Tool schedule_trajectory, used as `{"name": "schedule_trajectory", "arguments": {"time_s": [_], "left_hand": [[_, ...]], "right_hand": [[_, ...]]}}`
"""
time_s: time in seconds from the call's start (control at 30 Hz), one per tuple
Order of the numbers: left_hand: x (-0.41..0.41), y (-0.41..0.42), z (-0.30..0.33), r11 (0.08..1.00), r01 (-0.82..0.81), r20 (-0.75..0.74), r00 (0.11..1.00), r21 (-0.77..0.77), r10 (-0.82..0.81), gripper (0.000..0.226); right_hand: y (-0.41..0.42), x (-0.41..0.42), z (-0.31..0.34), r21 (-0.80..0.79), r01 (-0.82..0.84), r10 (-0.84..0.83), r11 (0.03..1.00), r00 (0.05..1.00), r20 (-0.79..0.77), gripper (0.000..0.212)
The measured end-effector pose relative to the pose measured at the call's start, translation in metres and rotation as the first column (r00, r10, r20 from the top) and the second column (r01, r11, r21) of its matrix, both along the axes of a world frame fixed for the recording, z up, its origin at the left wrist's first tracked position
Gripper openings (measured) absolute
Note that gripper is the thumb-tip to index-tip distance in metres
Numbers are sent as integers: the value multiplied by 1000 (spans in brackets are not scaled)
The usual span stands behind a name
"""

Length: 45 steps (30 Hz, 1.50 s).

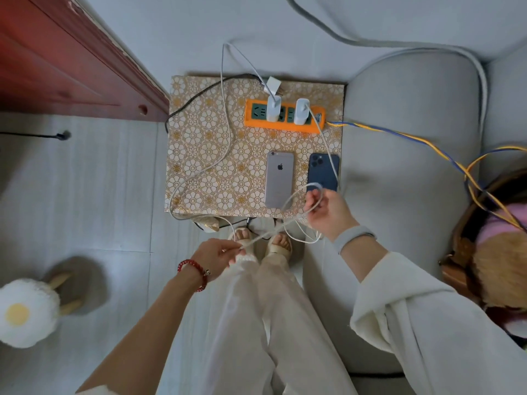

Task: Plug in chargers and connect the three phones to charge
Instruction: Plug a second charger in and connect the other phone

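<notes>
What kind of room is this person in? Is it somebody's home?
Most likely a home living room. A grey sofa stands beside a small patterned table holding an orange power strip and two phones, and a fluffy egg-shaped slipper lies on the pale floor near a red wooden cabinet.

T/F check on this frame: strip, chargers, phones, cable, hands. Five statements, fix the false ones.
1. Two white chargers stand plugged into the orange power strip. True.
2. Three phones lie on the patterned board. False: only two show, a silver phone and a dark blue phone.
3. Both phones lie back side up. True.
4. The right hand holds a loop of white cable. True.
5. The left hand is open and holds nothing. False: it pinches the same white cable lower down.
</notes>
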<state>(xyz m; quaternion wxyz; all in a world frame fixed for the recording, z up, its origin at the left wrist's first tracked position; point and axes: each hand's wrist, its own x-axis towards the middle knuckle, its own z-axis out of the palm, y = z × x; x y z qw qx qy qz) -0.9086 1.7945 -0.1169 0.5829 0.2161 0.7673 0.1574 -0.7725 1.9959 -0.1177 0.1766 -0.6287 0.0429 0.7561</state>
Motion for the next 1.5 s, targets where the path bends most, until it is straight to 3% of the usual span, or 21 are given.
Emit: {"name": "schedule_trajectory", "arguments": {"time_s": [0.07,0.13,0.27,0.4,0.5,0.57,0.67,0.77,0.83,0.9,0.97,1.07,1.13,1.23,1.33,1.43,1.5], "left_hand": [[-9,-9,-8,996,-12,-176,984,-87,-4,24],[-18,-22,-14,982,-97,-302,952,-161,45,25],[-22,-31,-25,965,7,-236,969,-261,-71,25],[-21,-20,-32,917,93,-246,948,-388,-200,25],[-23,-15,-33,853,188,-226,916,-488,-331,29],[-22,-6,-30,880,175,-217,931,-441,-293,35],[-10,23,-17,978,-120,-171,981,-173,90,25],[9,61,0,872,-486,179,855,-57,488,15],[19,81,4,818,-573,296,773,-52,560,22],[27,93,5,809,-588,277,776,-5,566,22],[30,98,6,819,-573,233,801,35,551,20],[31,94,8,867,-497,303,832,30,466,14],[34,89,10,918,-395,331,871,31,363,15],[44,83,11,938,-344,315,895,41,315,17],[45,83,5,919,-394,271,886,6,377,20],[41,88,-14,947,-321,13,947,15,320,22],[35,95,-30,960,-279,-190,941,27,279,31]], "right_hand": [[6,12,-4,45,82,-82,996,997,-18,40],[7,23,-7,97,-9,7,995,1000,23,38],[-3,35,-7,221,-400,375,890,915,147,30],[-1,35,-1,247,-362,349,899,932,96,13],[5,32,-1,282,-435,418,855,900,123,27],[6,29,0,335,-564,543,755,824,162,28],[-6,28,2,392,-748,746,536,637,196,25],[-28,29,3,415,-852,883,320,427,196,21],[-41,29,5,448,-887,949,111,228,217,18],[-50,31,6,461,-888,971,-12,99,217,17],[-53,35,5,425,-905,964,23,133,230,19],[-43,34,2,353,-873,856,338,441,271,30],[-34,29,1,349,-799,782,490,580,228,34],[-29,18,3,419,-784,770,458,585,253,17],[-29,12,1,450,-804,713,389,572,406,15],[-29,15,-7,383,-780,618,496,626,474,22],[-28,19,-20,367,-754,590,545,656,471,24]]}}
